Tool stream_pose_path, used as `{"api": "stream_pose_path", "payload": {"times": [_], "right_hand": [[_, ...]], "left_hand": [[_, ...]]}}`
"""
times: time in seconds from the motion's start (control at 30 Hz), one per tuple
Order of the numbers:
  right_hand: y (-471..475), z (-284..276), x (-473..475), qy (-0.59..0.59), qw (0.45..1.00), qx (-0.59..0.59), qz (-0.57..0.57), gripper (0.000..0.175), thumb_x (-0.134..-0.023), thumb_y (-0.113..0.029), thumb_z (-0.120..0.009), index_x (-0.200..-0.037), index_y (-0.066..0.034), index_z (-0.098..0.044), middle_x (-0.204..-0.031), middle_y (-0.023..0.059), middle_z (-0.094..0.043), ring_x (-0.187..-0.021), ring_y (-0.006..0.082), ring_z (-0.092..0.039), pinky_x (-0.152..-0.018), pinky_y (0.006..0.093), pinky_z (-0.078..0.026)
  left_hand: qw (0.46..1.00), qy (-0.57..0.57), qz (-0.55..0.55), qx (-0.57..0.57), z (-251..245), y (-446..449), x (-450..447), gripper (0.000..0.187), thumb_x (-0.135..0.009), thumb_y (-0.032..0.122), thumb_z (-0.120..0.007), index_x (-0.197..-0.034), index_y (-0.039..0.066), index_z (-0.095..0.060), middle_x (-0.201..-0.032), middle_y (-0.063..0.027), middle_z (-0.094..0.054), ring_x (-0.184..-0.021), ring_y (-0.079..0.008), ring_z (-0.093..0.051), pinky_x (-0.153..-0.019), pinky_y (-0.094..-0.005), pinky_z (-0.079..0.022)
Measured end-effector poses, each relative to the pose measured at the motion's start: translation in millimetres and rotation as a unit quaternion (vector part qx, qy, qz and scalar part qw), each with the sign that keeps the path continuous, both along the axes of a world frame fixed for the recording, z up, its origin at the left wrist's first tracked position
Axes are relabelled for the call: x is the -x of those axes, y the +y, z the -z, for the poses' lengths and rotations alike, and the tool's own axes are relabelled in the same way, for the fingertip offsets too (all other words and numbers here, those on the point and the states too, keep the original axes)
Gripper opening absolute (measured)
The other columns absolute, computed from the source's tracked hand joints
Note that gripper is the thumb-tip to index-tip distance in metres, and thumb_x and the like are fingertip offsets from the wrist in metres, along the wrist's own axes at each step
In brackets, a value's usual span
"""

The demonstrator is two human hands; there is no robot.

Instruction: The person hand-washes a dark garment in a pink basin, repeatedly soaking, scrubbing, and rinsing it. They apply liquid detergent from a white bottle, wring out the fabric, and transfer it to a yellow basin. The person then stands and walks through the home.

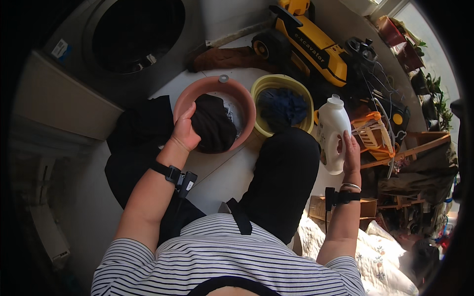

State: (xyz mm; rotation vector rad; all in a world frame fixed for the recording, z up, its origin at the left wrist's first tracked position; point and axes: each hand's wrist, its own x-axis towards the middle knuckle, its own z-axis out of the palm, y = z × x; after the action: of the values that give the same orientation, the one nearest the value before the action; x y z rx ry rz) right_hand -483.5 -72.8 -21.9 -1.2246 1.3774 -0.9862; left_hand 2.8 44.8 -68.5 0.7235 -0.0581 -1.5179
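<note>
My left hand (185,129) grips a dark wet-looking cloth (213,124) over a pinkish-red plastic basin (250,107). Some water or suds show in the basin beside the cloth. To the right, my right hand (351,150) is at the handle of a white plastic jug-type bottle (333,118), fingers along its side. The bottle is roughly upright, with a translucent spout at its top and no cap seen on it. Whether its base rests on the floor is unclear. Between the hands stands a yellow-green basin (258,124) holding dark blue cloth (283,107).
A front-loading washing machine (133,37) stands at the upper left. A yellow toy excavator (314,44) sits behind the basins, near brown cloth (229,59). Wooden frames (411,150), potted plants (439,107) and a light patterned quilt (385,266) line the right side.
</note>
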Motion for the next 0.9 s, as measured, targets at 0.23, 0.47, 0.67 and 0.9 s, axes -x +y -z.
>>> {"api": "stream_pose_path", "payload": {"times": [0.23,0.47,0.67,0.9], "right_hand": [[-10.4,-169.8,-121.4,0.331,0.876,0.24,-0.257,0.048,-0.091,-0.044,-0.072,-0.099,0.0035,-0.07,-0.075,0.0107,-0.067,-0.066,0.0132,-0.063,-0.062,0.028,-0.049],[20.7,-201.2,-253.2,0.512,0.72,0.287,-0.37,0.048,-0.088,-0.05,-0.071,-0.097,-0.0026,-0.073,-0.078,0.018,-0.071,-0.073,0.0338,-0.071,-0.069,0.0407,-0.055],[39.5,-179.1,-305.0,0.565,0.621,0.34,-0.424,0.046,-0.086,-0.048,-0.07,-0.091,-0.0028,-0.072,-0.078,0.0182,-0.07,-0.077,0.0376,-0.069,-0.07,0.0461,-0.053],[48.9,-166.4,-329.2,0.573,0.569,0.372,-0.458,0.037,-0.081,-0.04,-0.075,-0.09,-0.0038,-0.073,-0.076,0.0165,-0.069,-0.076,0.0362,-0.069,-0.07,0.0462,-0.054]], "left_hand": [[0.998,0.058,0.01,-0.024,-2.5,1.3,-0.3,0.042,-0.106,0.034,-0.049,-0.135,0.004,-0.058,-0.138,-0.0114,-0.06,-0.128,-0.0274,-0.057,-0.112,-0.0435,-0.044],[0.997,0.076,0.017,-0.017,-24.5,5.5,2.5,0.043,-0.107,0.035,-0.044,-0.136,0.006,-0.058,-0.137,-0.0108,-0.062,-0.127,-0.0268,-0.058,-0.112,-0.0423,-0.043],[0.997,0.067,0.013,-0.034,-34.4,10.5,1.6,0.045,-0.106,0.038,-0.045,-0.135,0.006,-0.057,-0.134,-0.0112,-0.062,-0.123,-0.0261,-0.06,-0.109,-0.042,-0.047],[0.992,0.115,0.022,-0.054,-40.2,13.1,2.2,0.042,-0.106,0.035,-0.046,-0.131,0.004,-0.06,-0.128,-0.0094,-0.066,-0.118,-0.0241,-0.062,-0.106,-0.0375,-0.047]]}}
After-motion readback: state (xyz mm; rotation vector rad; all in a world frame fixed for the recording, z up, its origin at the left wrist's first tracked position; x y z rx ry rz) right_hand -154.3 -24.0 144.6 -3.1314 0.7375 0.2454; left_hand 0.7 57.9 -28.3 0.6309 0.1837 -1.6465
